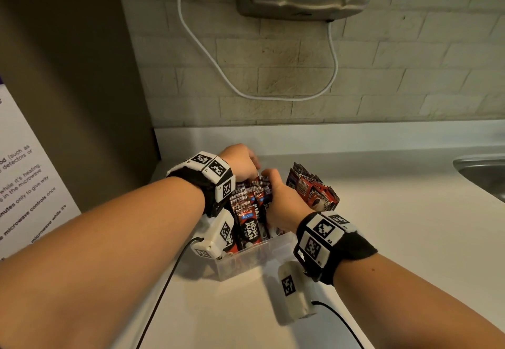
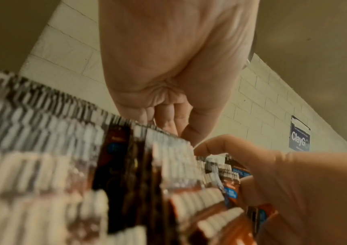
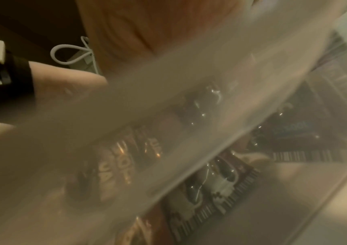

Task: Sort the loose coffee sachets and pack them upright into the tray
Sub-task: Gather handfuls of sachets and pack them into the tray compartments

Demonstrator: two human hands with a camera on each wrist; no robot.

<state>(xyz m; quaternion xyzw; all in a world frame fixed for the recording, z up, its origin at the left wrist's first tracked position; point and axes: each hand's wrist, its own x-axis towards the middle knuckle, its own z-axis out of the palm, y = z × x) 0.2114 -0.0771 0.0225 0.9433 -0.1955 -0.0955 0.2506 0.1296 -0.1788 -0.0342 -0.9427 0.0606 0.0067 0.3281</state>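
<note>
Both hands in the tray [image 1: 254,261]: left hand [image 1: 240,162] and right hand [image 1: 284,201], fingers clamped on upright sachets [image 1: 250,212], squaring them; next, add the second bundle [image 1: 314,187].

In the head view the tray [image 1: 255,259] sits on the counter [image 1: 396,239] at lower centre, with sachets [image 1: 250,221] standing upright inside it. The left hand [image 1: 241,161] reaches in at the upper left of the tray and the right hand [image 1: 284,202] at its right side. A second bundle of sachets [image 1: 314,188] stands right of that hand, and the sink [image 1: 483,175] lies at the right edge of the frame.
</note>
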